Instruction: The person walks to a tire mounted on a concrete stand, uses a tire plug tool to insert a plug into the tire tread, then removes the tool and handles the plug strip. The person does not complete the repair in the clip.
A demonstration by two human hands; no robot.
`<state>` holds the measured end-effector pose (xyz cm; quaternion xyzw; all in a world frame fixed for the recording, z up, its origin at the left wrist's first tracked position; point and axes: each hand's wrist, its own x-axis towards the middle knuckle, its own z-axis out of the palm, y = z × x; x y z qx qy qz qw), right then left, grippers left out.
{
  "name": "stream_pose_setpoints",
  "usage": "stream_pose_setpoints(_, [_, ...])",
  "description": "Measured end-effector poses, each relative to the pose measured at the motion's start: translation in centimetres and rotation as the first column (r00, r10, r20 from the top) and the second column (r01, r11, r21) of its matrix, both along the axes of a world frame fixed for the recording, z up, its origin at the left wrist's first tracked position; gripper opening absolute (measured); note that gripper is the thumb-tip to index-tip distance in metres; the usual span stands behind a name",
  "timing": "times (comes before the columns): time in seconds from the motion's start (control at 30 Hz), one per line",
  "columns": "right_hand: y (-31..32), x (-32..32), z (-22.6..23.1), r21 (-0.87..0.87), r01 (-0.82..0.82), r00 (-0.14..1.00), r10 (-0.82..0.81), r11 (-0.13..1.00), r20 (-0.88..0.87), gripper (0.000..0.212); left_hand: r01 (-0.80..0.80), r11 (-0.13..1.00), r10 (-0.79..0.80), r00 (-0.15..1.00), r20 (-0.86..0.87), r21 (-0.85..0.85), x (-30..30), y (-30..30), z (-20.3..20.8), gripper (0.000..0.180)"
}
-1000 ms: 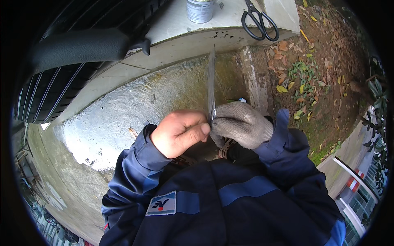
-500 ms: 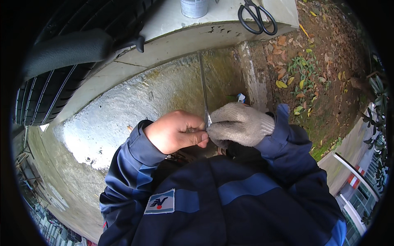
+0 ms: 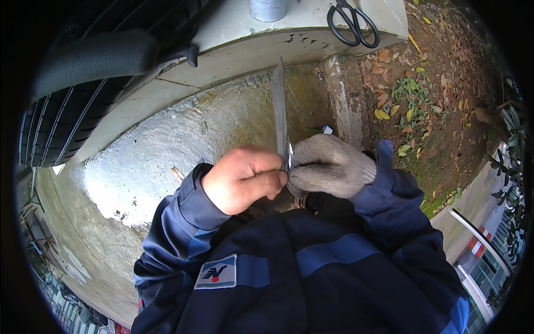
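My bare left hand [image 3: 243, 178] and my right hand [image 3: 328, 165], which wears a grey knit glove, meet in front of my chest. Both pinch the lower end of a thin, shiny grey strip [image 3: 280, 114] that stands up edge-on between them. The strip rises from my fingertips toward the concrete ledge [image 3: 233, 39]. What lies under my hands is hidden by them and by my dark blue jacket.
Black-handled scissors [image 3: 353, 22] and a grey can [image 3: 268, 8] rest on the ledge at the top. A black tyre [image 3: 61, 111] fills the upper left. Wet concrete ground [image 3: 167, 167] lies below, with soil and fallen leaves [image 3: 423, 94] to the right.
The view has shifted slightly, so the ledge and scissors sit higher. My hands stay together on the strip, which now stands up longer above my fingers than half a second ago.
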<state>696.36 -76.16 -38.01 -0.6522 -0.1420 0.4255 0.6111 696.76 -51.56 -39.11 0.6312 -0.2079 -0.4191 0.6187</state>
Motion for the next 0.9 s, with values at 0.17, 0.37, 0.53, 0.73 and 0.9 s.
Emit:
stream_pose_setpoints(0.17, [0.5, -0.8, 0.9, 0.039, 0.153, 0.962, -0.140, 0.987, -0.236, 0.017, -0.126, 0.984, 0.094, 0.968, -0.233, -0.127, -0.7, 0.0, -0.5, 0.026])
stream_pose_setpoints(0.37, [1.0, -1.4, 0.9, 0.166, 0.213, 0.939, -0.154, 0.963, -0.308, 0.015, -0.439, 0.850, 0.237, 0.812, -0.534, -0.291, -1.8, -0.1, -0.4, 0.027])
stream_pose_setpoints(0.53, [0.9, -0.8, 0.7, 0.139, 0.196, 0.980, -0.198, 0.971, 0.005, 0.016, -0.311, 0.944, 0.286, 0.937, -0.202, -0.106, -1.1, -0.1, -0.4, 0.028])
stream_pose_setpoints(0.73, [0.7, -0.3, -0.1, -0.084, 0.103, 0.826, -0.038, 0.991, 0.562, 0.020, -0.107, 0.994, 0.105, 0.984, 0.145, 0.003, -0.7, 0.1, -1.0, 0.024])
stream_pose_setpoints(0.9, [0.6, -1.4, -0.7, -0.299, 0.048, 0.846, 0.120, 0.953, 0.519, 0.019, -0.121, 0.990, 0.074, 0.882, 0.465, 0.072, -1.1, -0.9, -1.6, 0.025])
